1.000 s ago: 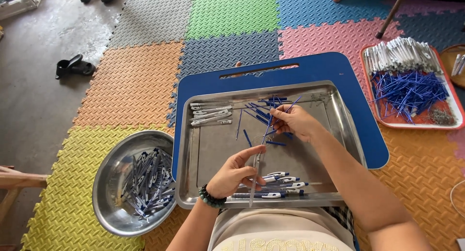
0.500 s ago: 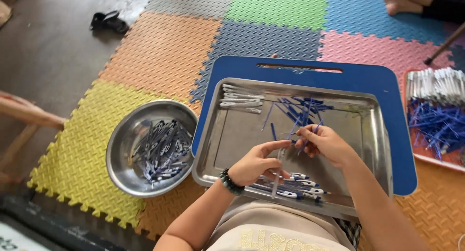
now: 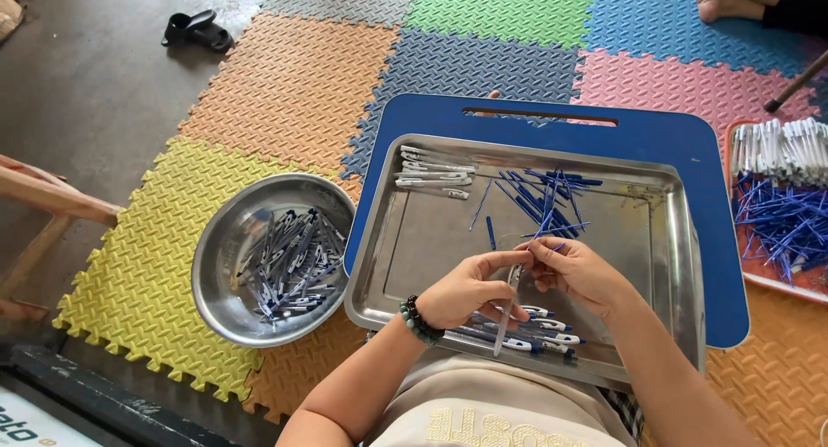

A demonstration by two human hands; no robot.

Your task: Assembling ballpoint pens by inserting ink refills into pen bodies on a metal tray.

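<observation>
Over the shiny steel tray (image 3: 655, 240), the left hand (image 3: 470, 287) pinched a slim clear pen barrel (image 3: 507, 313) while right hand (image 3: 580, 273) fingers gripped a thin blue refill (image 3: 545, 230).

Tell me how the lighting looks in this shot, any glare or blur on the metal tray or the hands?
Head view: soft, even daylight with only faint shadows. The steel tray shows dull, smeared reflections but no harsh glare; the round bowl has a brighter sheen on its rim. The left hand and right hand are reasonably sharp, as is the pen barrel between them. Slight wide-angle bending at the edges.
</observation>
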